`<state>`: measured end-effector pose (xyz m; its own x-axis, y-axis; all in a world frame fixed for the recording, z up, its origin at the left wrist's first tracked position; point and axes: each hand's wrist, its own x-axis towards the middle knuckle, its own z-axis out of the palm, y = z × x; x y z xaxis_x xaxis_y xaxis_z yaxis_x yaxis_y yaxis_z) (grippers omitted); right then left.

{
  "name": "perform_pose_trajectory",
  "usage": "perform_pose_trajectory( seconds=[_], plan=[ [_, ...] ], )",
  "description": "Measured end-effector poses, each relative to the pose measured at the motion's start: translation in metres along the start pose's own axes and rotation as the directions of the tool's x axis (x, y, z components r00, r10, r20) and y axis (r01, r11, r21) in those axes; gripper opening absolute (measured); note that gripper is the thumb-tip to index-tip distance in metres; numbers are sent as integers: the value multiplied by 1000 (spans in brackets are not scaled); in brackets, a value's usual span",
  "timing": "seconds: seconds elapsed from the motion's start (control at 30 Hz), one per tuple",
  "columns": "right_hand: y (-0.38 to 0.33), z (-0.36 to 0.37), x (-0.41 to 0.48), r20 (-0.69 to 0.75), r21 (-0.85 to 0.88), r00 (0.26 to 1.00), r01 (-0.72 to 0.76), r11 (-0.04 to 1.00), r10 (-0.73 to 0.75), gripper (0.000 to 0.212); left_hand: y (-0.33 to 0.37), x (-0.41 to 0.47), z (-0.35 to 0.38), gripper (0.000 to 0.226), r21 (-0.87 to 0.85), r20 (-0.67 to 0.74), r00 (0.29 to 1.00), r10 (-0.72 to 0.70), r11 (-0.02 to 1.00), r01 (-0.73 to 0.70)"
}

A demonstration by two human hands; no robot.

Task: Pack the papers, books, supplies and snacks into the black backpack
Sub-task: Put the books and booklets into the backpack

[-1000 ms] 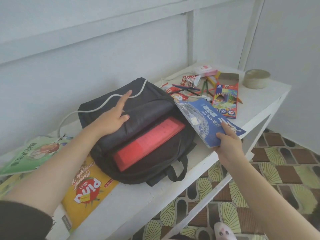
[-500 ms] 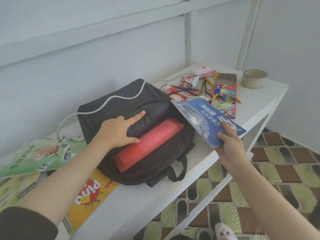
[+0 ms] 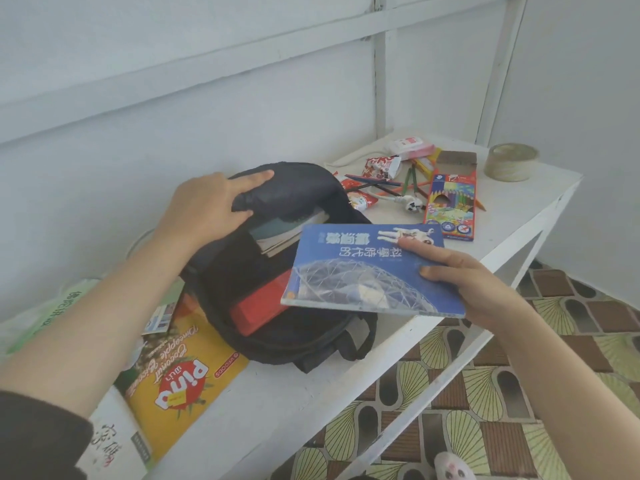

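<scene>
**Inspector:** Where did the main items stand?

**Technician:** The white table (image 3: 311, 393) carried the black backpack (image 3: 294, 330) near its front edge. The blue book (image 3: 367, 271) was held roughly flat above the bag's front, not yet in the opening. It overlapped the red box (image 3: 259, 308) seated in the front pocket.

**Inspector:** And the hands?

**Technician:** The left hand (image 3: 207, 206) gripped the upper flap (image 3: 287, 192), fingers curled over it and thumb beneath. This held the main compartment open on the stacked books (image 3: 280, 233) inside. The right hand (image 3: 467, 282) pinched the blue book at one edge, thumb on the cover, fingers underneath.

**Inspector:** Probable faults?

**Technician:** Held by one edge, the book would likely droop, and its leading corner could snag the compartment rim or the red box. A slipping flap would close the mouth. A hard push might slide the bag toward the table edge. The yellow snack box (image 3: 180, 372), pencil box (image 3: 452, 206) and snack packets (image 3: 379, 166) lay unpacked on the table.
</scene>
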<state>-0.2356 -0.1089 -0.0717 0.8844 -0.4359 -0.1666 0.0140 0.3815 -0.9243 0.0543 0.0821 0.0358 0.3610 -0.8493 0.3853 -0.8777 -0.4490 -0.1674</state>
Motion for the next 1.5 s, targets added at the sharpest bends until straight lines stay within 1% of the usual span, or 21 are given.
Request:
perform_pose_trajectory(
  seconds=[0.13,0.27,0.37,0.43,0.47,0.53,0.6,0.63,0.7,0.77,0.8,0.83,0.87,0.9,0.97,1.0,1.03,1.1,1.17,1.23,1.5],
  plan=[
    [-6,27,19,32,-31,999,-39,999,40,37,-2,7,-7,57,43,-76,997,19,999,-15],
    [-8,63,51,-70,-55,997,-32,998,28,34,-3,11,-11,58,13,-54,998,39,999,-38],
    [-4,89,75,-119,40,993,19,999,-14,45,-8,12,-15,61,-50,2,999,36,998,-36],
    [1,102,89,-59,139,998,26,990,-18,57,-11,13,-16,62,-94,46,998,33,995,-29],
    [3,107,95,3,145,1000,6,989,-7,66,-12,13,-17,63,-111,63,997,33,993,-26],
    [4,113,106,150,0,986,-66,998,66,86,-13,14,-17,65,-140,82,996,34,990,-22],
    [1,119,111,213,-187,961,-134,973,174,91,-13,14,-17,66,-156,92,995,30,988,-15],
    [2,123,113,197,-220,959,-158,963,203,89,-13,14,-17,66,-158,97,995,27,987,-12],
    [3,133,120,125,-187,973,-167,968,192,86,-13,14,-17,66,-159,108,994,26,987,-9],
    [6,142,128,37,-167,989,-139,976,147,81,-13,14,-17,66,-162,111,993,30,987,-12],
    [7,144,133,-29,-237,995,-102,966,98,72,-12,14,-17,66,-164,110,993,32,986,-14],
    [8,144,139,-100,-394,995,-45,918,6,56,-12,14,-17,66,-167,110,993,33,986,-14],
    [8,143,143,-145,-592,981,20,806,-131,39,-13,14,-17,66,-168,113,993,31,986,-12],
    [9,142,144,-147,-758,949,73,648,-278,28,-13,13,-16,66,-168,116,993,30,986,-10],
    [11,141,140,-44,-927,890,133,350,-454,26,-15,12,-16,67,-165,119,992,29,986,-9],
    [14,142,136,26,-956,878,161,244,-478,30,-16,11,-15,68,-163,118,993,30,987,-11],
    [18,144,133,82,-972,888,172,162,-452,37,-17,11,-14,69,-162,117,993,31,987,-12],
    [28,148,129,137,-987,946,156,41,-295,59,-18,11,-14,69,-158,115,993,30,987,-12],
    [38,148,133,131,-991,983,126,-47,-128,68,-18,11,-13,69,-156,112,993,33,988,-15],
    [42,144,143,129,-989,990,124,-77,-57,68,-17,10,-12,71,-162,114,993,38,987,-19],
    [43,140,167,129,-968,990,113,-224,-60,65,-11,3,-12,72,-150,104,993,51,988,-35]
  ],
)
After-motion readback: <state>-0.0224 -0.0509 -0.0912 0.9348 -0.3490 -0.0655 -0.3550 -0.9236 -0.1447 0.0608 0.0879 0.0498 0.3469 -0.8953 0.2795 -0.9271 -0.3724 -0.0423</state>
